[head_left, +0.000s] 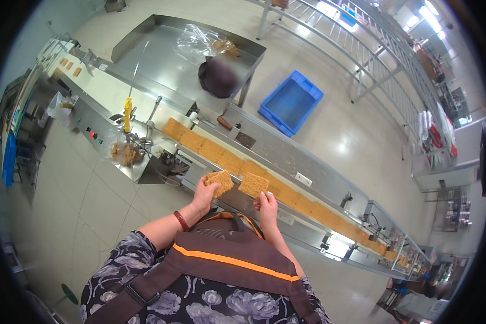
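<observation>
Left hand (204, 195) pinches the stacked slabs (220, 184); right hand (265, 205), closed too, grips the single slab (251, 184) by its near-right corner, long axis left to right, at the conveyor (279, 165)'s near edge!

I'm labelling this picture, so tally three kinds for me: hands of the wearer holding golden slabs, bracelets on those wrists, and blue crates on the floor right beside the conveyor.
Hands holding golden slabs: 2 (left hand, right hand)
Bracelets visible: 1
Blue crates: 1
Total: 4
</observation>
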`<state>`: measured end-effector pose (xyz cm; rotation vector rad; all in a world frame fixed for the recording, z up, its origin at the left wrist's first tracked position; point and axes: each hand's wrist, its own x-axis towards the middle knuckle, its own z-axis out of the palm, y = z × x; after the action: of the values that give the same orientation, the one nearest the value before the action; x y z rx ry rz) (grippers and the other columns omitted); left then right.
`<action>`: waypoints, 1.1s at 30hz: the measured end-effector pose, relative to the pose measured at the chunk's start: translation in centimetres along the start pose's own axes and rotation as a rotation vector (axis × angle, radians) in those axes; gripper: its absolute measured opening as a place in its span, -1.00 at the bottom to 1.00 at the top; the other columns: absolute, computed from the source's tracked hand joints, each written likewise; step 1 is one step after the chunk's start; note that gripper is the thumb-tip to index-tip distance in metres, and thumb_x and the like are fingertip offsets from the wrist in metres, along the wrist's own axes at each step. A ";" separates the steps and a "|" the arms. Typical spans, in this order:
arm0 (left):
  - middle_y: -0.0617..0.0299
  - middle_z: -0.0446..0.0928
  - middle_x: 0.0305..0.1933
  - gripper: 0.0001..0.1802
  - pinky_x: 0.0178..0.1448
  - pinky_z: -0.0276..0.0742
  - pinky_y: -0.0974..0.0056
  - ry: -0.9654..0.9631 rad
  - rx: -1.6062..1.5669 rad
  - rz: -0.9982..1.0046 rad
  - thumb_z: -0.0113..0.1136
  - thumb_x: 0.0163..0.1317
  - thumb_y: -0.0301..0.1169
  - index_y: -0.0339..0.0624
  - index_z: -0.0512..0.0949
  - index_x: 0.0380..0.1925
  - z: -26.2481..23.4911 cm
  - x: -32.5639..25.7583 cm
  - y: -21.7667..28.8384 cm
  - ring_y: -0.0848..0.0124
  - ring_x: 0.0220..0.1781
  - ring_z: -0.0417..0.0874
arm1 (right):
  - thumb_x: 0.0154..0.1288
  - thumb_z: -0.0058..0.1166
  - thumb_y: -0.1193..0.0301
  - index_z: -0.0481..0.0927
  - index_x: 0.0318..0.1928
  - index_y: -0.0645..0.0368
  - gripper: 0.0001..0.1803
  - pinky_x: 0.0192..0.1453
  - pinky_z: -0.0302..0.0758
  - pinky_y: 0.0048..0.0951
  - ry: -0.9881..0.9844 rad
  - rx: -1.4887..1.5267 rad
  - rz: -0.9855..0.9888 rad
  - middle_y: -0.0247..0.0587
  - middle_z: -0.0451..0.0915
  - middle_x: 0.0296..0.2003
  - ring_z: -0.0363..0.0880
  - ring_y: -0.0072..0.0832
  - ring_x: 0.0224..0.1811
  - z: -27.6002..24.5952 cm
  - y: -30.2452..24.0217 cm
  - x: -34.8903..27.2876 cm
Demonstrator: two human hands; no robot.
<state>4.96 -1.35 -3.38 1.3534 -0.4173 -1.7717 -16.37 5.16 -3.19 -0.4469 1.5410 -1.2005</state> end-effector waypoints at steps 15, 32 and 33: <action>0.26 0.58 -0.02 -0.64 -0.15 0.60 0.21 -0.079 -0.216 -0.176 0.12 0.29 -0.29 -0.01 0.39 0.07 -7.2 -0.9 5.5 0.34 -0.02 0.63 | 0.40 0.01 0.28 0.44 -0.20 0.09 -0.84 -0.55 0.33 -0.60 0.024 0.162 0.221 -0.33 0.52 -0.39 0.45 -0.61 -0.53 10.5 -0.6 4.6; 0.12 0.52 0.13 -0.38 0.11 0.48 0.09 -0.237 -0.365 -0.282 -0.30 0.42 0.06 -0.20 0.40 0.16 -9.2 0.5 7.1 0.22 0.13 0.56 | 0.36 0.03 0.30 0.55 -0.02 0.31 -0.66 -0.29 0.50 -0.48 -0.193 -0.548 -0.128 -0.20 0.64 -0.31 0.60 -0.56 -0.36 18.5 -1.3 7.4; 0.13 0.51 0.16 -0.39 0.13 0.47 0.09 -0.272 -0.341 -0.292 -0.33 0.42 0.05 -0.18 0.39 0.18 -8.8 0.9 6.8 0.23 0.15 0.55 | 0.35 0.03 0.30 0.55 -0.02 0.32 -0.66 -0.25 0.51 -0.47 -0.146 -0.549 -0.145 -0.19 0.65 -0.31 0.61 -0.55 -0.34 17.0 -1.6 6.5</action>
<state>15.69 -4.11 -2.40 0.9722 -0.0529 -2.1637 -4.01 -8.25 -3.60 -0.9988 1.7226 -0.8136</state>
